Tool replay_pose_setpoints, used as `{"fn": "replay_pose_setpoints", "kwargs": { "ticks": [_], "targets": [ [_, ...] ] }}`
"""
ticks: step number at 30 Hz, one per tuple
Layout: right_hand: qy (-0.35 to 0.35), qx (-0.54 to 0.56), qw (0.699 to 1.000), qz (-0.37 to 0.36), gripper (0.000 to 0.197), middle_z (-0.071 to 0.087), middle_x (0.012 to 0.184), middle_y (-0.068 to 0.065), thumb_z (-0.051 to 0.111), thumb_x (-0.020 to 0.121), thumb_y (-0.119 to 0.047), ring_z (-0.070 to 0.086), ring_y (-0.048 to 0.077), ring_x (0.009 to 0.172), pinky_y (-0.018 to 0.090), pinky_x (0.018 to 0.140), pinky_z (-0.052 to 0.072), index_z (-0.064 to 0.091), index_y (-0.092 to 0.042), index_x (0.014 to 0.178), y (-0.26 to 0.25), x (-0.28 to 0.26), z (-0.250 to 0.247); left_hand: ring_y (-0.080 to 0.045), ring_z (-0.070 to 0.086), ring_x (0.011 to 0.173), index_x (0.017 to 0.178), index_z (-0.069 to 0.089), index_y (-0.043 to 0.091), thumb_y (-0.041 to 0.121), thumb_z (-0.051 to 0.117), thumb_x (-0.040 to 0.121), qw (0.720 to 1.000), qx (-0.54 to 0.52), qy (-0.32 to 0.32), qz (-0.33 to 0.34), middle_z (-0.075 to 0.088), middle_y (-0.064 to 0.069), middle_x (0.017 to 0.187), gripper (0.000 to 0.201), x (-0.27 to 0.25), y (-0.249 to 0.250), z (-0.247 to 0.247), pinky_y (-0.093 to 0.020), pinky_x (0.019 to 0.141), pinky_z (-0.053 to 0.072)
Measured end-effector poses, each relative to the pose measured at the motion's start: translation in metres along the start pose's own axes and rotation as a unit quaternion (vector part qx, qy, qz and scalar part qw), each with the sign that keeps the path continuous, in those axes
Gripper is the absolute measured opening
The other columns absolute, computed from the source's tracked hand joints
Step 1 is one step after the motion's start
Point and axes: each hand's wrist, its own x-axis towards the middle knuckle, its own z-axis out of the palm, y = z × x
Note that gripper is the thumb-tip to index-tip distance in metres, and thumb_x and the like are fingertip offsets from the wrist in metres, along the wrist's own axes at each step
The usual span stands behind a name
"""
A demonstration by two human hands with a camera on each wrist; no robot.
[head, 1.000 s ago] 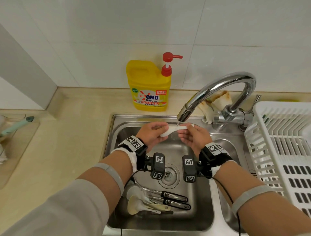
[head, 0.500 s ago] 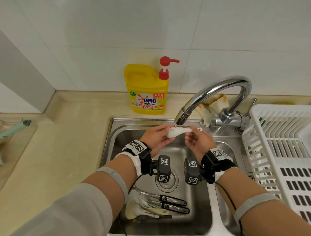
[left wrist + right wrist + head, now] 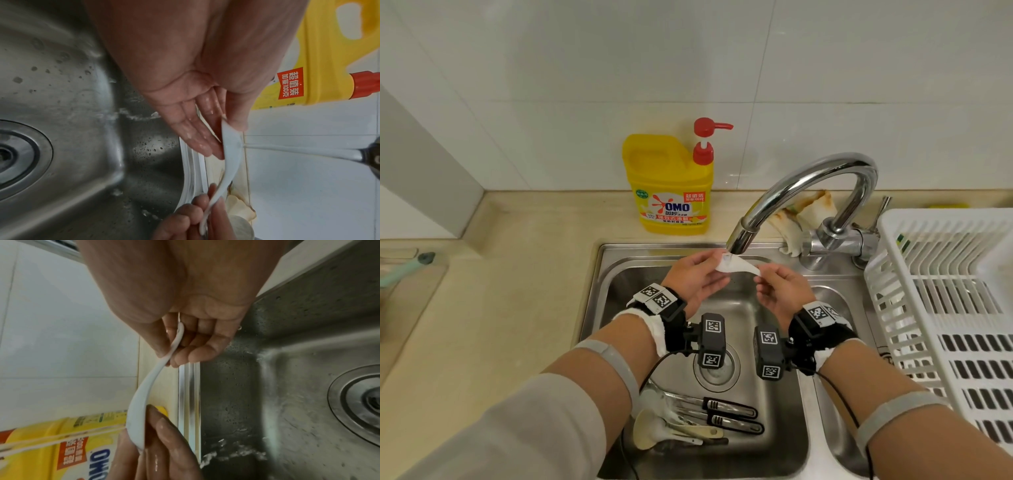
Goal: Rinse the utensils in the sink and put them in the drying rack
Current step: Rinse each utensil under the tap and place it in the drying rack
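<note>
A: Head view, centre of the frame: the left hand (image 3: 697, 279) holds the bowl end of the white spoon (image 3: 738, 267) between thumb and nearly straight fingers, right under the tap (image 3: 739, 238).

B: And the right hand (image 3: 779, 291)?

A: It pinches the handle end, fingers curled. Water runs onto the bowl, above the sink (image 3: 619, 270).

B: Any change from half a second ago?

A: The grips are the same; the spoon has barely moved. Other utensils (image 3: 698, 418) lie at the sink's lower edge; the rack (image 3: 941, 308) stands at right.
</note>
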Motion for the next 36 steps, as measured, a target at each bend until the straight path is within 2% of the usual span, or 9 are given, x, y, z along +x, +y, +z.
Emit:
{"fn": "replay_pose_setpoints", "kwargs": {
  "ticks": [4, 8, 14, 19, 23, 26, 28, 33, 36],
  "targets": [
    [-0.018, -0.169, 0.985, -0.02, 0.019, 0.066, 0.077, 0.005, 0.06, 0.095, -0.01, 0.058, 0.013, 0.068, 0.027, 0.067, 0.05, 0.076, -0.019, 0.089, -0.005, 0.001, 0.001, -0.02, 0.07, 0.096, 0.118, 0.066, 0.008, 0.015, 0.06, 0.098, 0.999, 0.022, 0.025, 0.014, 0.073, -0.011, 0.111, 0.021, -0.002, -0.002, -0.004, -0.03, 0.083, 0.059],
    [-0.117, -0.404, 0.902, -0.098, 0.014, 0.069, 0.089, -0.011, 0.067, 0.092, -0.021, 0.06, 0.003, 0.078, 0.008, 0.066, 0.042, 0.076, -0.024, 0.103, -0.019, -0.011, 0.008, -0.014, 0.07, 0.08, 0.122, 0.066, 0.007, 0.019, 0.064, 0.096, 0.992, 0.101, 0.059, 0.041, 0.073, -0.013, 0.112, 0.029, -0.011, 0.002, -0.01, -0.025, 0.074, 0.059],
    [-0.161, -0.458, 0.863, -0.136, 0.016, 0.076, 0.089, -0.003, 0.076, 0.085, -0.026, 0.066, 0.006, 0.076, 0.021, 0.075, 0.049, 0.075, -0.018, 0.099, -0.021, -0.043, 0.018, -0.018, 0.064, 0.087, 0.114, 0.069, 0.013, 0.028, 0.064, 0.097, 0.98, 0.178, 0.059, 0.062, 0.071, -0.018, 0.113, 0.024, -0.034, 0.004, -0.017, -0.026, 0.072, 0.055],
    [-0.172, -0.422, 0.882, -0.12, 0.009, 0.07, 0.065, -0.005, 0.074, 0.087, -0.014, 0.06, 0.011, 0.056, 0.025, 0.061, 0.048, 0.068, -0.009, 0.091, -0.025, -0.066, 0.004, -0.019, 0.07, 0.098, 0.114, 0.065, 0.02, 0.042, 0.044, 0.104, 0.975, 0.219, 0.04, 0.016, 0.074, -0.003, 0.105, 0.032, -0.056, 0.001, -0.001, -0.033, 0.083, 0.047],
    [-0.147, -0.415, 0.891, -0.11, 0.014, 0.072, 0.074, 0.004, 0.072, 0.088, -0.01, 0.059, 0.015, 0.057, 0.028, 0.058, 0.05, 0.065, -0.013, 0.099, -0.057, -0.09, -0.024, -0.018, 0.065, 0.076, 0.116, 0.063, 0.002, 0.021, 0.052, 0.102, 0.917, 0.396, 0.013, 0.047, 0.069, -0.013, 0.103, 0.025, -0.057, -0.02, 0.016, -0.014, 0.05, 0.049],
    [-0.133, -0.424, 0.888, -0.115, 0.018, 0.069, 0.075, 0.009, 0.07, 0.09, -0.008, 0.06, 0.017, 0.06, 0.029, 0.059, 0.051, 0.065, -0.006, 0.107, -0.096, -0.112, -0.058, -0.028, 0.071, 0.086, 0.086, 0.069, 0.014, 0.019, 0.061, 0.091, 0.87, 0.485, -0.036, 0.085, 0.073, -0.011, 0.09, 0.011, -0.058, -0.037, 0.037, -0.037, 0.08, 0.061],
    [-0.095, -0.423, 0.892, -0.126, 0.018, 0.069, 0.072, 0.008, 0.069, 0.091, -0.008, 0.062, 0.015, 0.06, 0.026, 0.057, 0.052, 0.064, -0.002, 0.108, -0.119, -0.122, -0.087, -0.032, 0.072, 0.092, 0.074, 0.068, 0.016, 0.021, 0.06, 0.084, 0.845, 0.522, -0.065, 0.1, 0.074, -0.012, 0.086, 0.014, -0.058, -0.046, 0.057, -0.047, 0.087, 0.059],
    [0.025, -0.395, 0.91, -0.123, 0.015, 0.072, 0.094, 0.025, 0.072, 0.089, -0.014, 0.064, 0.027, 0.072, 0.036, 0.067, 0.054, 0.064, -0.002, 0.092, -0.16, -0.126, -0.181, -0.029, 0.071, 0.091, 0.079, 0.066, 0.024, 0.026, 0.06, 0.09, 0.794, 0.584, -0.108, 0.126, 0.073, -0.009, 0.095, 0.013, -0.059, -0.064, 0.112, -0.043, 0.091, 0.056],
    [0.072, -0.447, 0.888, -0.086, 0.022, 0.072, 0.08, 0.019, 0.076, 0.087, -0.021, 0.063, 0.022, 0.065, 0.032, 0.065, 0.053, 0.068, -0.001, 0.089, -0.158, -0.114, -0.237, -0.022, 0.068, 0.094, 0.096, 0.071, 0.015, 0.024, 0.057, 0.095, 0.759, 0.626, -0.09, 0.153, 0.069, 0.0, 0.094, 0.016, -0.056, -0.076, 0.142, -0.032, 0.09, 0.052]
  ]
}}
